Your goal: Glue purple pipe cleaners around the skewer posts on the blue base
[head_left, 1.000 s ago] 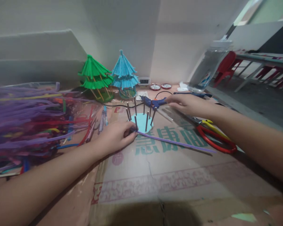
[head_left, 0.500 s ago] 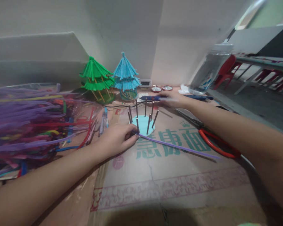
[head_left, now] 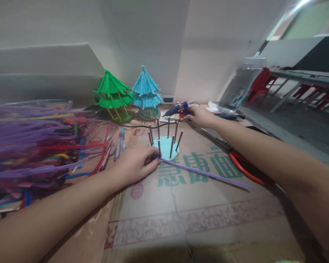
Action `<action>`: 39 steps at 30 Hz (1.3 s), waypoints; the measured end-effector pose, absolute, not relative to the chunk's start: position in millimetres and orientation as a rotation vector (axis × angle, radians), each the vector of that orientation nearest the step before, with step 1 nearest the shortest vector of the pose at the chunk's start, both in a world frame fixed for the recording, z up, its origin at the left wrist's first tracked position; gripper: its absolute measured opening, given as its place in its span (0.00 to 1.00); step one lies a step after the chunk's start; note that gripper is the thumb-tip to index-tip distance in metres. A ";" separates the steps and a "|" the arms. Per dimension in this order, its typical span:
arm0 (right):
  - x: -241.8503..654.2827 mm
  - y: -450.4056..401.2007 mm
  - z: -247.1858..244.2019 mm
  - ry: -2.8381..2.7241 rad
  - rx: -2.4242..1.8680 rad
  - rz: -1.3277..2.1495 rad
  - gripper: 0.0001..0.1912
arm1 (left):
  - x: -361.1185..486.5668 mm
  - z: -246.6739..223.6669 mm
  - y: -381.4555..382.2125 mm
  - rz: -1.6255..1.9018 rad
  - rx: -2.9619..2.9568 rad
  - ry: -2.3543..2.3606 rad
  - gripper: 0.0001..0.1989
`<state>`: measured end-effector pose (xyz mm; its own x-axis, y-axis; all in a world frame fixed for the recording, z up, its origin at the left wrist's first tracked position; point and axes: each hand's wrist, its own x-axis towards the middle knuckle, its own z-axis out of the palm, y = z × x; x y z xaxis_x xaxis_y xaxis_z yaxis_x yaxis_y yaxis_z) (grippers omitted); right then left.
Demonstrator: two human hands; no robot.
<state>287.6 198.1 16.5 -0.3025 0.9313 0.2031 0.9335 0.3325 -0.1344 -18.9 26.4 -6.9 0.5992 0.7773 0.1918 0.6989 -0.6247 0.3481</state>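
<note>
- I'm steadying the purple strip: my left hand pinches its end beside the light-blue base, centre of frame.
- My right hand grips the glue gun, upper centre; moving it closer would call for clearing the sticks.
- Earlier, the gun lay on the table; now it's lifted.

– What's covered near the middle?
– The left hand hides one end of the thin purple fuzzy stem. The right hand covers the grip of the blue plastic glue gun.
– And the red-handled scissors, right of centre?
– Partly behind the right forearm.
– Far left?
– The heap of multicoloured fuzzy stems is blurred and cut off by the edge.
– The small white digital clock, upper centre?
– Digits too small to read.
</note>
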 end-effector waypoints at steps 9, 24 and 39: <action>279.7 190.9 18.8 -2.300 -1.816 -0.092 0.20 | -20.2 -7.9 25.8 0.493 2.615 1.221 0.10; 290.7 40.0 61.7 -2.620 -1.586 0.314 0.23 | -20.8 -7.9 25.0 0.502 2.619 1.213 0.12; 257.0 1.4 38.4 -2.734 -1.466 0.131 0.10 | -21.7 -9.4 26.0 0.512 2.583 1.249 0.10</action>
